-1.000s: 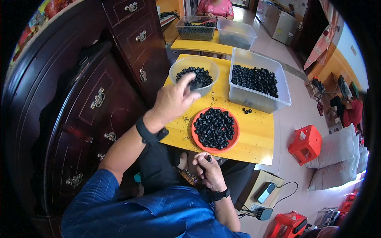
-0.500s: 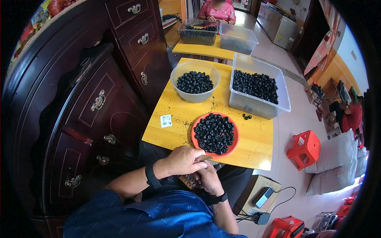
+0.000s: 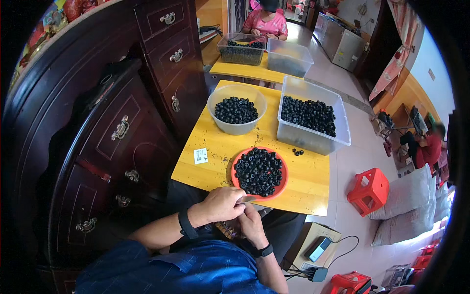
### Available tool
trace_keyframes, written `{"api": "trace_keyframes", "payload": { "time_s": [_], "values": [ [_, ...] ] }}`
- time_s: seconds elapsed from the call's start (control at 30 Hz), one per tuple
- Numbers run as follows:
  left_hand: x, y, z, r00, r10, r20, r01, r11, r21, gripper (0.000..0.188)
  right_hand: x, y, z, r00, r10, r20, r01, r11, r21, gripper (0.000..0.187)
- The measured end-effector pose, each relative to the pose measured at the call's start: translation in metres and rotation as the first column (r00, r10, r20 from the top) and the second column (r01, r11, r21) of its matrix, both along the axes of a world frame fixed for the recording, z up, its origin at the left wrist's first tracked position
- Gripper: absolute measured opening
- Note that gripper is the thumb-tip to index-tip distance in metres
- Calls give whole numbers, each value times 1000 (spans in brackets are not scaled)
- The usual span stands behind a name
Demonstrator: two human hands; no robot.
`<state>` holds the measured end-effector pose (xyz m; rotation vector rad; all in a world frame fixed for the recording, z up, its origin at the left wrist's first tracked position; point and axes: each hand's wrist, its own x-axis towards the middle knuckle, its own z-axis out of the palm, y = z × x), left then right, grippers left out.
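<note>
My left hand (image 3: 223, 204) is closed over the near edge of the table, with a thin, flat blade-like piece (image 3: 246, 199) at its fingertips. Right beside it, my right hand (image 3: 252, 225) has its fingers curled in. What it holds, if anything, is hidden. Just beyond both hands sits a shallow red bowl (image 3: 282, 185) heaped with small black ring-shaped parts (image 3: 258, 170). Below the hands, a brownish patterned thing (image 3: 225, 230) shows only in part in my lap.
A round translucent tub (image 3: 236, 129) and a rectangular clear bin (image 3: 306, 142) hold more black parts on the yellow table (image 3: 303, 188). A few loose parts (image 3: 297, 152) and a white card (image 3: 200, 156) lie there. Dark drawers (image 3: 117, 147) stand left, a red stool (image 3: 368, 191) right. Across sits another person (image 3: 264, 23).
The view has shifted, so the table and bowls sit slightly lower and further left. My hands stay close together by the bowl. The person across shows more of the upper body.
</note>
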<state>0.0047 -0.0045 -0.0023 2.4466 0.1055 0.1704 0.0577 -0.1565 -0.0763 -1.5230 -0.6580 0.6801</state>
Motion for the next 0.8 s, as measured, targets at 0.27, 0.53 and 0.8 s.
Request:
{"api": "trace_keyframes", "payload": {
  "time_s": [0.27, 0.53, 0.8],
  "values": [
    [-7, 2, 10, 994, 19, 111, -14, 999, -46, 25, 3, -1, 38, 887, 80, -454, -49, 996, 78, 20],
    [-8, 1, 8, 991, -2, 130, 2, 1000, -3, 25, 5, -2, 33, 748, 105, -655, 50, 975, 214, 20],
    [-10, -7, 18, 993, 13, 117, 8, 984, -176, 17, 5, -7, 36, 672, 131, -729, 134, 947, 293, 19]
  ]
}}
